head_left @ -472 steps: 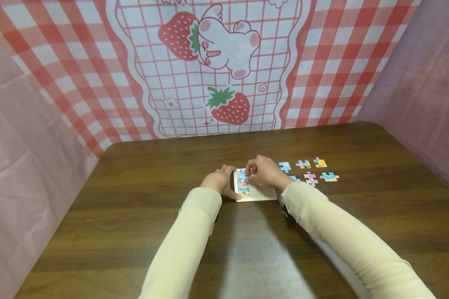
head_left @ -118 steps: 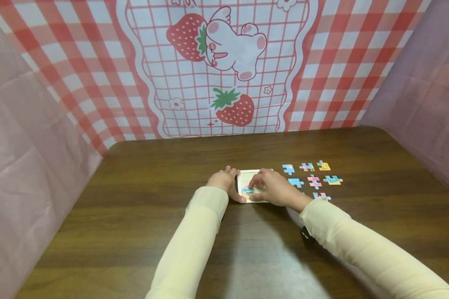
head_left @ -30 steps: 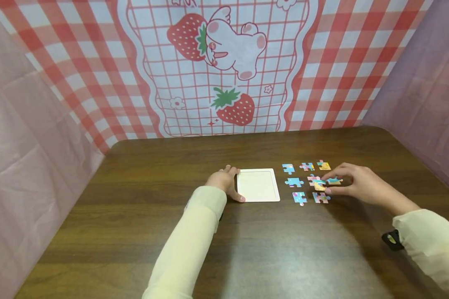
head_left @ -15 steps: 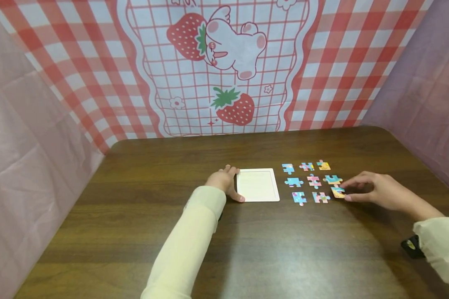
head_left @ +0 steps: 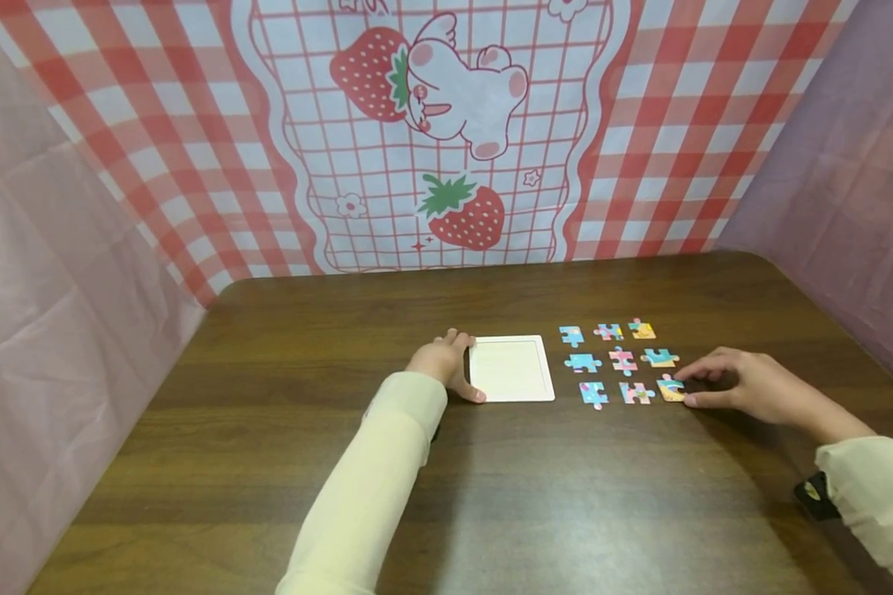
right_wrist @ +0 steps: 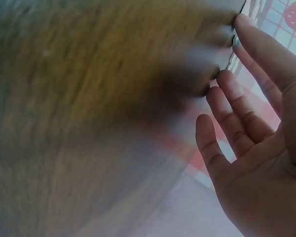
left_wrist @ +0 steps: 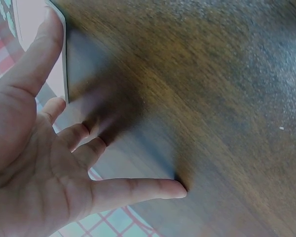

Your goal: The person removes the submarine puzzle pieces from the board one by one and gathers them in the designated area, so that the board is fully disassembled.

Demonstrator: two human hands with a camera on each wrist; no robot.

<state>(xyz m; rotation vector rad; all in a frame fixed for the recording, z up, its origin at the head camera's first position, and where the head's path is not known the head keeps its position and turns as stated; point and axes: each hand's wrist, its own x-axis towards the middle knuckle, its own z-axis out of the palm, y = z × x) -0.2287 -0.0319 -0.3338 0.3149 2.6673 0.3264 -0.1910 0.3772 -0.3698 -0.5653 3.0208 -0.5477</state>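
My left hand [head_left: 441, 364] rests at the left side of a white square puzzle tray [head_left: 547, 372]. Its thumb lies on the tray's near corner, a fingertip touches the left edge, and other fingers are spread on the table. The tray shows a bare inner panel. My right hand [head_left: 747, 384] is at the right, with thumb and index fingertips touching the right side of a yellow-and-blue corner puzzle piece [head_left: 670, 388] that lies flat. The right wrist view shows these fingers nearly straight, the piece mostly hidden.
Several other pieces lie apart in rows right of the tray: blue puzzle pieces [head_left: 582, 364], a pink puzzle piece [head_left: 623, 360], a yellow puzzle piece [head_left: 642, 330] and a teal puzzle piece [head_left: 660, 358]. A checked strawberry cloth [head_left: 446, 165] hangs behind the wooden table [head_left: 327, 330].
Over the span, pieces have left the tray for rows on the table. In the last second, the right hand carried the corner piece right, set it down and nudged it slightly nearer.
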